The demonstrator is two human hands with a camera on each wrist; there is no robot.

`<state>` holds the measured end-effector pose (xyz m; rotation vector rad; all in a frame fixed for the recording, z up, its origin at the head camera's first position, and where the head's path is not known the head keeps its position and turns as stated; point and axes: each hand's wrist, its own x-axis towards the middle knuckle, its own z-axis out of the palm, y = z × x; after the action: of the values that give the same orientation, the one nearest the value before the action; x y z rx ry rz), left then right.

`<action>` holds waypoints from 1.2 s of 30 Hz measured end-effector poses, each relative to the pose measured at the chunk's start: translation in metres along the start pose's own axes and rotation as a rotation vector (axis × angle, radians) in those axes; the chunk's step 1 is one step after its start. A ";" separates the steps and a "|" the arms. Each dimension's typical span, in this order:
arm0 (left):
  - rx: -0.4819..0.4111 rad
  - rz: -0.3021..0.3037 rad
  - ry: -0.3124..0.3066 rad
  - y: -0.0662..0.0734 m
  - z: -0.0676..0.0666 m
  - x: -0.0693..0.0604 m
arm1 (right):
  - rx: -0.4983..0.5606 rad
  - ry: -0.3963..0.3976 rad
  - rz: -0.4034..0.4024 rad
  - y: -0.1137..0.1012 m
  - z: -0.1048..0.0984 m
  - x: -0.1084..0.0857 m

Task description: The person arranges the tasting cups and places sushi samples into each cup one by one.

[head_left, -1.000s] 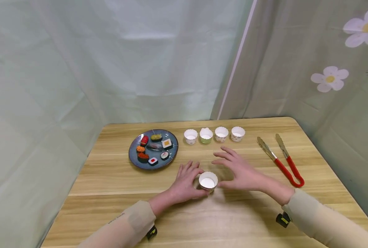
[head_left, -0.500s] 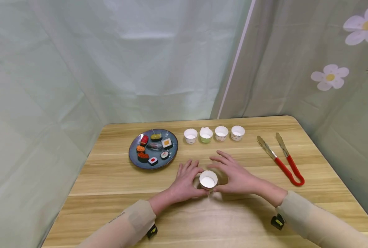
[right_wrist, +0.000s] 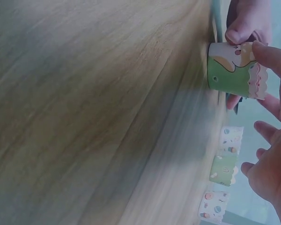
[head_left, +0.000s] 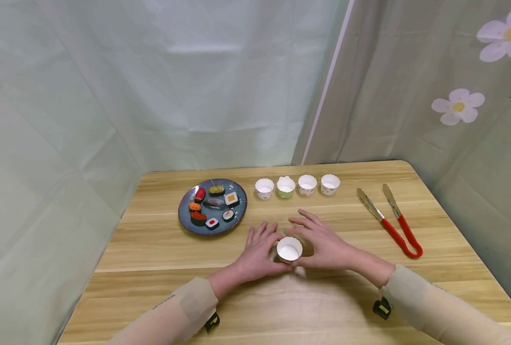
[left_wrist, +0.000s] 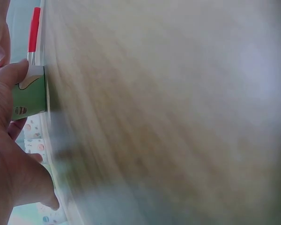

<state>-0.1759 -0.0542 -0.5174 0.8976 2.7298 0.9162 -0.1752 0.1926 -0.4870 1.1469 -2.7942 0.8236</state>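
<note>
A paper cup (head_left: 289, 250), white inside, stands upright on the table near the middle; its outside is green and white with a scalloped rim in the right wrist view (right_wrist: 232, 68). My left hand (head_left: 257, 256) pinches its left side between thumb and forefinger, other fingers spread. From the right, my right hand (head_left: 328, 247) holds it with thumb and forefinger, the remaining fingers extended. The left wrist view shows the left hand (left_wrist: 14, 164) around the green cup (left_wrist: 30, 96). In the right wrist view, the right thumb lies against the cup, part of the right hand (right_wrist: 276, 159).
Behind stand several paper cups (head_left: 285, 187) in a row. A dark blue plate (head_left: 214, 229) at the left bears several sushi pieces (head_left: 198, 218). Red-handled tongs (head_left: 393, 233) lie spread at the right. Curtains (head_left: 221, 86) hang around the wooden table (head_left: 152, 249).
My right hand has moved left to the cup, its thumb and forefinger coming in against it. The left hand and the cup have stayed almost in place.
</note>
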 end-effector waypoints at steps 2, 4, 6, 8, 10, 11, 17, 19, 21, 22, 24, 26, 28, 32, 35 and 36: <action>-0.007 -0.002 -0.002 0.000 0.000 0.000 | 0.004 0.000 0.001 0.000 0.000 0.000; -0.013 -0.003 -0.003 0.000 0.000 0.000 | 0.016 0.002 0.005 -0.001 0.001 0.000; -0.017 -0.006 -0.004 0.001 0.000 0.000 | 0.027 0.004 0.007 -0.001 0.001 0.000; -0.019 -0.005 -0.004 0.001 -0.001 0.000 | 0.036 0.007 0.009 -0.001 0.001 0.000; -0.020 -0.004 -0.003 0.002 -0.001 0.000 | 0.039 0.011 0.005 -0.001 0.001 -0.001; -0.020 -0.004 -0.003 0.002 -0.001 0.000 | 0.037 0.014 0.002 -0.001 0.001 -0.001; -0.017 0.000 0.001 0.001 0.000 0.000 | 0.033 0.028 -0.013 0.000 0.002 -0.001; -0.014 -0.001 0.001 0.001 0.000 0.000 | 0.035 0.029 -0.010 0.000 0.002 -0.001; -0.016 0.001 0.004 0.001 0.000 0.000 | 0.041 0.030 -0.006 0.000 0.002 -0.002; -0.017 0.001 0.004 0.001 0.000 0.000 | 0.045 0.030 -0.004 0.000 0.002 -0.002; -0.020 0.001 0.006 0.002 0.000 -0.001 | 0.054 0.030 0.000 0.000 0.002 -0.002; -0.024 -0.001 0.004 0.002 0.000 -0.001 | 0.063 0.030 0.005 0.000 0.002 -0.002; -0.026 -0.003 0.004 0.002 0.000 -0.001 | 0.067 0.030 0.010 0.000 0.003 -0.002; -0.022 -0.014 -0.005 0.002 -0.001 0.000 | 0.067 0.034 0.016 0.000 0.002 -0.002; -0.011 -0.023 -0.013 0.002 0.000 0.000 | 0.071 0.041 0.016 0.000 0.001 -0.001; -0.009 -0.028 -0.018 0.002 0.000 0.001 | 0.073 0.043 0.016 0.000 0.001 -0.001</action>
<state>-0.1757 -0.0530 -0.5162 0.8595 2.7142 0.9095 -0.1740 0.1927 -0.4878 1.1040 -2.7632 0.9478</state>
